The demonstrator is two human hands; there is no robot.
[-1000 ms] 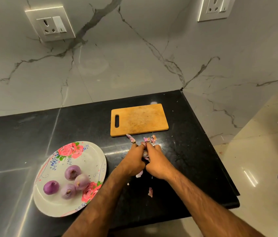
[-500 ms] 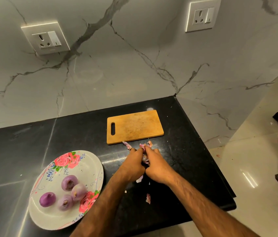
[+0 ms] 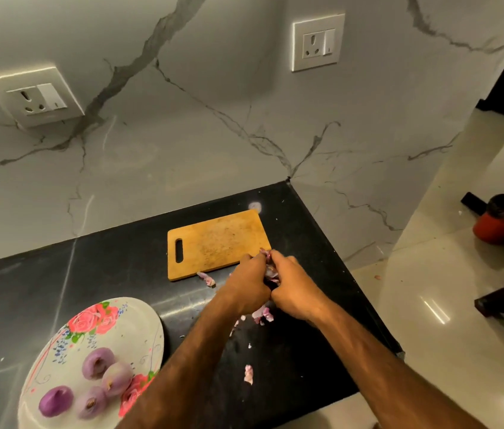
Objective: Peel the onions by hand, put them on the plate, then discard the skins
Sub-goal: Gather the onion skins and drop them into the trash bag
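Observation:
Several peeled purple onions (image 3: 102, 380) lie on a white plate (image 3: 139, 323) with red flower prints at the lower left. My left hand (image 3: 249, 287) and my right hand (image 3: 295, 289) are pressed together over the black counter, cupped around a bunch of pink onion skins (image 3: 270, 270) that pokes out between them. More skin bits hang below the hands (image 3: 263, 314). Loose skin pieces lie on the counter, one by the board's near edge (image 3: 207, 278) and one nearer me (image 3: 248, 374).
A wooden cutting board (image 3: 218, 243) lies just beyond my hands. The black counter (image 3: 105, 274) ends at its right edge (image 3: 368, 301); beyond it is a pale floor with a red object (image 3: 496, 226). The marble wall behind carries two sockets (image 3: 35, 96).
Both hands have lifted slightly and moved toward the board's near right corner with the gathered skins. One skin piece stays behind near the board's edge. The camera has tilted.

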